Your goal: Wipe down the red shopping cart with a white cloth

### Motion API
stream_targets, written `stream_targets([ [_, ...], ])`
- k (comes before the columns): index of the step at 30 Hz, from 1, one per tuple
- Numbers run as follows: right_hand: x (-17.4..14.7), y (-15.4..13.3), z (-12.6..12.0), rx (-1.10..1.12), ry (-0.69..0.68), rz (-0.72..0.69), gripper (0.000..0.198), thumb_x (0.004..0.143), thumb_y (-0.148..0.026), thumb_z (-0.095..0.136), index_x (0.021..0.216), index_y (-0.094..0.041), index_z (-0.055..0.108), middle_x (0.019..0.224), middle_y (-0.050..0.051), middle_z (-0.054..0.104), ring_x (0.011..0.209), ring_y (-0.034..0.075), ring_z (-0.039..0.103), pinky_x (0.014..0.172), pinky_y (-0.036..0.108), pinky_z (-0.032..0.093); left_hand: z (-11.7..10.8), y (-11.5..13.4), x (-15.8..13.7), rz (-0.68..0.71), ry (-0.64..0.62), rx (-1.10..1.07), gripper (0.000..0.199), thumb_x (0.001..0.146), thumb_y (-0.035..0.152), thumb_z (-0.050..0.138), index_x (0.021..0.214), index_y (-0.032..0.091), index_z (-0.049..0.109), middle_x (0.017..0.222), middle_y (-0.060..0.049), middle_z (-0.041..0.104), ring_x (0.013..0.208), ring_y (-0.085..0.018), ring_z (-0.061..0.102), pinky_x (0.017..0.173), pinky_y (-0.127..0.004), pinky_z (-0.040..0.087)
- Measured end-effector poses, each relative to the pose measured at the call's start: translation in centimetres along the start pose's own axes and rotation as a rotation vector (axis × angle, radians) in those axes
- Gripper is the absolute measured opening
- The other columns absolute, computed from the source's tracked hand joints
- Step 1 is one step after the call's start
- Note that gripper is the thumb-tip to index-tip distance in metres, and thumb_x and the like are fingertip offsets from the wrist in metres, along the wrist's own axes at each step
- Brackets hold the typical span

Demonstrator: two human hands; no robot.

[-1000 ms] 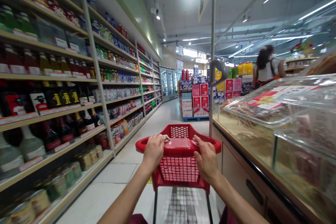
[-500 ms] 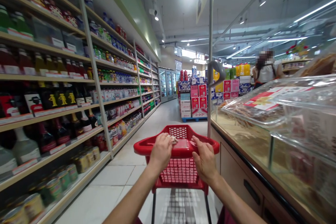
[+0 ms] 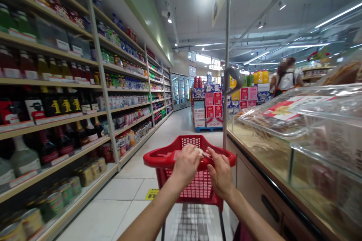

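A red plastic shopping cart [image 3: 163, 161] stands in front of me, its handle running beneath both hands. My left hand [image 3: 186, 165] lies over the middle of the handle with curled fingers closed on a small white crumpled thing [image 3: 200, 152], which looks like tissue. Just to its right, my right hand [image 3: 222, 173] is loosely wrapped over the right part of the handle. Its index finger points toward the white thing and its thumb is on the near side. Whether the right fingertips touch the white thing, I cannot tell. My hands partly hide the basket's inside.
Shelves [image 3: 51, 128] of bottles and cans line the left side. A counter [image 3: 254, 180] with clear plastic food packs [image 3: 283, 113] stands close on the right, by a metal pole [image 3: 227, 37]. Stacked boxes [image 3: 209, 109] and a person [image 3: 285, 77] are farther ahead.
My left hand has slid right along the handle with the white thing, closer to my right hand. A yellow floor sticker now shows left of the cart. The distant person has turned.
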State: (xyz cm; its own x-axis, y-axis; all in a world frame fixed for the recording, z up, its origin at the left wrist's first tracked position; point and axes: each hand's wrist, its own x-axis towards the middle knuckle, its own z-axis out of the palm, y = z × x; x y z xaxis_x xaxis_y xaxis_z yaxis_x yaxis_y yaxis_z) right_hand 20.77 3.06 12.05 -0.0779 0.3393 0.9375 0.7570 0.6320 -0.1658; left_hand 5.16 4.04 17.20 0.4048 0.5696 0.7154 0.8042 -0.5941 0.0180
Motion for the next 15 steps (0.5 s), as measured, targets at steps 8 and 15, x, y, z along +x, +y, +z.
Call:
stream_targets([
  [8,-0.2,0.3,-0.2,0.015,0.0,0.007,0.044,0.087,-0.034,0.028,0.127,-0.017,0.033,0.103,0.009,0.06,0.091,0.021,0.054,0.082,0.04,0.035,-1.0,-3.1,-1.0,-0.125,-0.033,0.027,0.03,0.086,0.023,0.03,0.094,0.017,0.059,0.1,-0.007,0.06,0.1,-0.019,0.05,0.091,-0.04,0.041],
  [15,-0.4,0.6,-0.1,0.05,-0.007,0.0,0.045,0.087,-0.034,0.028,0.129,-0.018,0.027,0.109,0.009,0.057,0.089,0.02,0.054,0.081,0.04,0.036,-0.2,0.2,-0.2,0.096,-0.041,0.01,0.027,0.085,0.023,0.035,0.102,0.019,0.056,0.113,-0.006,0.055,0.109,-0.018,0.044,0.095,-0.036,0.038],
])
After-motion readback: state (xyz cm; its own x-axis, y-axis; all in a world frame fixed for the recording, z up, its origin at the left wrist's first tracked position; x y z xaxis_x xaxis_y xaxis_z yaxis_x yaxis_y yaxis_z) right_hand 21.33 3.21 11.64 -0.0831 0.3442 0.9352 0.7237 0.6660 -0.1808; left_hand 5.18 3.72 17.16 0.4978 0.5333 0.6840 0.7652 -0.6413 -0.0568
